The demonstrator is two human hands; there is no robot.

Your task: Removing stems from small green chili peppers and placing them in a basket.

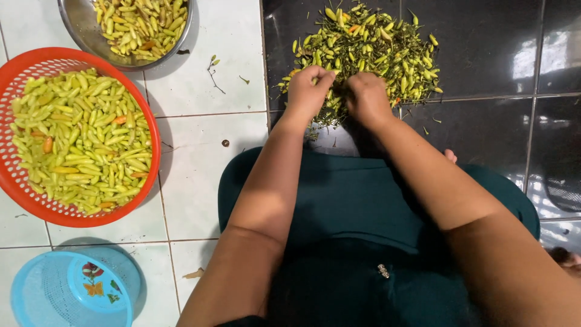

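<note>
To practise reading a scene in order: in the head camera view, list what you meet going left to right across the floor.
Blue basket → red basket of chillies → metal bowl → left hand → right hand, both on the chilli pile.

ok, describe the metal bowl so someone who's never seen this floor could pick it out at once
Start on the white tiled floor, left of the dark glossy tiles. Above the big round orange plastic basket of pale green chillies, at the top edge of the view, sits the round shiny steel bowl, partly cut off. It is the only metal container; the small blue plastic basket lies far below.
</note>
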